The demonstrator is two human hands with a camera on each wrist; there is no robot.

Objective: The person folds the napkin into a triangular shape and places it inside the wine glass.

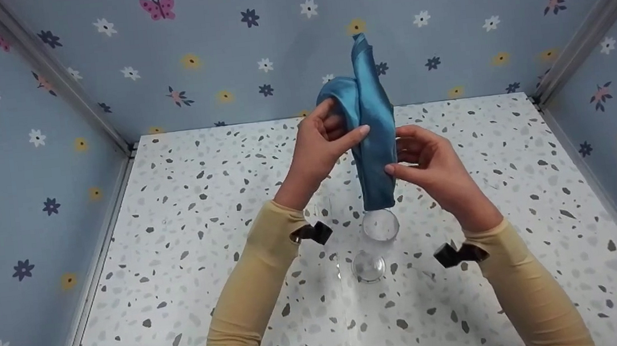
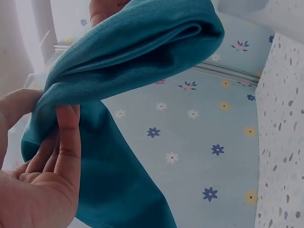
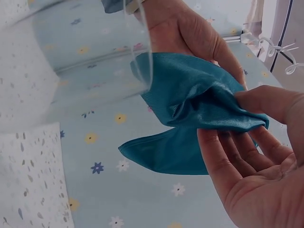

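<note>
A shiny teal cloth napkin [image 1: 375,108], folded into a long strip with a pointed top, is held upright between both hands. My left hand [image 1: 320,146] pinches it on the left, the thumb across the front and the fingers behind, under a rounded loop of fabric. On the lower right edge my right hand [image 1: 437,165] pinches it between thumb and fingers. The left wrist view shows the layered fold of the napkin [image 2: 128,61] above the left hand [image 2: 45,185]. In the right wrist view the right hand [image 3: 266,185] grips the gathered napkin [image 3: 204,90].
Below the napkin, clear glassware shows as two round outlines [image 1: 369,266]; whether it is one vessel or two, I cannot tell. A transparent wall and rim [image 3: 151,61] loom close in the right wrist view. Flowered panels [image 1: 260,40] enclose the speckled tabletop [image 1: 191,254].
</note>
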